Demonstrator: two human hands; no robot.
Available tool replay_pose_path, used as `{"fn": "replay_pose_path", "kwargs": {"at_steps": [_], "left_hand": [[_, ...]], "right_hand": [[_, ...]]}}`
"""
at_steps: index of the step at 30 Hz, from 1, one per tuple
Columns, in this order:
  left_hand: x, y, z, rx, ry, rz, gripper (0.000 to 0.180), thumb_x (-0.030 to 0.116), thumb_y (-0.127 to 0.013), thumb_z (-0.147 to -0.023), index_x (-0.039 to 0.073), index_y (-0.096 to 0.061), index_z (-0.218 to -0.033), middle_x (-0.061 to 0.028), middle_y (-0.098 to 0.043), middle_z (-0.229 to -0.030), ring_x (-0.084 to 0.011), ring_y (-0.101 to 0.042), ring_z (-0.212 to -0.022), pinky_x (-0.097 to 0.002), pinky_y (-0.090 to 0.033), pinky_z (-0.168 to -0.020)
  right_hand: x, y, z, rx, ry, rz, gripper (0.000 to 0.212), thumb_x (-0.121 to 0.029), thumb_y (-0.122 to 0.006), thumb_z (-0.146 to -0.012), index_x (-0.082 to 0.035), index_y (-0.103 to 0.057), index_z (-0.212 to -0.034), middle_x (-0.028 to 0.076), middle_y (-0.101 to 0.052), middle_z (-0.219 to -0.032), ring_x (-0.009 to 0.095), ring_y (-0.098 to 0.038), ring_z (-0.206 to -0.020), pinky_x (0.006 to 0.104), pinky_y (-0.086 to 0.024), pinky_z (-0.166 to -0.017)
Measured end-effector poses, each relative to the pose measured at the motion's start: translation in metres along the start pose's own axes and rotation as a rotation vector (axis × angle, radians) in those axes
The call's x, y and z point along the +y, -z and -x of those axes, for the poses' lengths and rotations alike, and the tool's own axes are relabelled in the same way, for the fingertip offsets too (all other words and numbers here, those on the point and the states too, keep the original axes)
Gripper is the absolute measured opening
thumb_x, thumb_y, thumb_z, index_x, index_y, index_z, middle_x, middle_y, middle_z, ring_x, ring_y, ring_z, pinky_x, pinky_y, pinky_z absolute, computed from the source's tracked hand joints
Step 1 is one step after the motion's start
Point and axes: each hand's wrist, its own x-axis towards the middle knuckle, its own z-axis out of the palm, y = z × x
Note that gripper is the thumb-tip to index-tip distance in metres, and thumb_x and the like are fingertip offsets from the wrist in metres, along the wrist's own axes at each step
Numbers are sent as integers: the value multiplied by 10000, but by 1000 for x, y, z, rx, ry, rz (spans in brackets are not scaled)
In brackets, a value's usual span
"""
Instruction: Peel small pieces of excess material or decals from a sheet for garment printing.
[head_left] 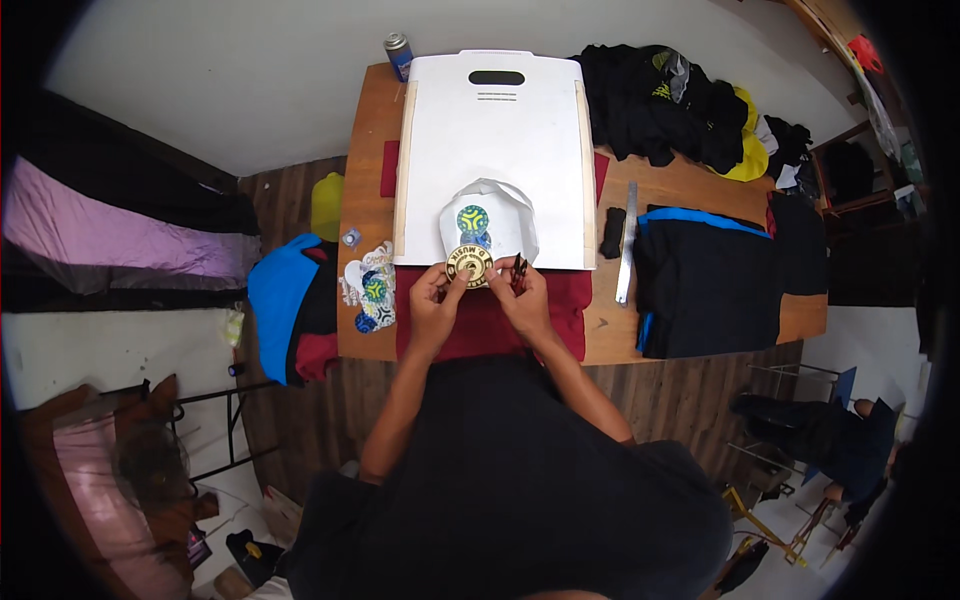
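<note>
My left hand (434,308) and my right hand (522,302) are both closed, pinching a round gold-and-black emblem (469,267) by its edges. A small dark red-and-black tool (518,272), which looks like thread snips, stands up from the fingers of my right hand. Just beyond the emblem, a creased white sheet (510,210) rests on a white board (490,130). The sheet bears a teal-and-yellow round print (472,220) and a blue one partly covered by the emblem. Under my hands and the board's near edge lies dark red cloth (550,310).
Left of the board are cut-out coloured prints (375,288) and a spray can (398,57). To the right lie a metal ruler (627,245), a folded black garment stack (710,285) and piled black clothes (650,105). A blue garment (280,300) hangs beside the wooden table (612,348).
</note>
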Motion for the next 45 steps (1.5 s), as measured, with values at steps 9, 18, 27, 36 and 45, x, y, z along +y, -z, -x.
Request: {"fn": "replay_pose_path", "kwargs": {"at_steps": [9,18,27,36,45], "left_hand": [[9,-13,-7,85,0,58,151,94,-622,-884,-31,-624,-969,-45,-656,-882,-74,-599,-791,-216,-479,-700],[27,-20,-15,69,-9,36,161,117,-639,-878,-30,-629,-943,-39,-659,-836,-70,-598,-723,-203,-475,-645],[27,-28,-19,41,-23,14,146,118,-643,-875,-22,-630,-914,-25,-652,-808,-53,-585,-708,-188,-459,-621],[22,-28,-22,20,-19,20,145,122,-642,-877,-20,-627,-900,-20,-648,-797,-47,-573,-693,-187,-452,-610],[23,-30,-22,10,-12,21,144,126,-642,-878,-16,-623,-887,-24,-650,-798,-49,-579,-699,-190,-455,-612]], "right_hand": [[2,-4,4,-146,-58,-228,194,-222,-491,-951,-44,-517,-1025,-42,-440,-707,31,-392,-615,195,-324,-537],[4,1,9,-264,-221,-389,312,-301,-319,-1018,-36,-484,-1011,-8,-382,-629,69,-340,-519,208,-309,-467],[16,9,7,-213,-188,-464,314,-323,-367,-1009,-49,-476,-903,-43,-301,-526,54,-267,-437,220,-276,-434],[14,6,4,-218,-142,-453,312,-318,-366,-1010,-52,-473,-887,-45,-293,-518,55,-265,-432,222,-270,-430],[3,6,3,-231,-118,-456,300,-307,-363,-1011,-54,-471,-891,-45,-295,-518,54,-261,-429,222,-267,-430]]}}
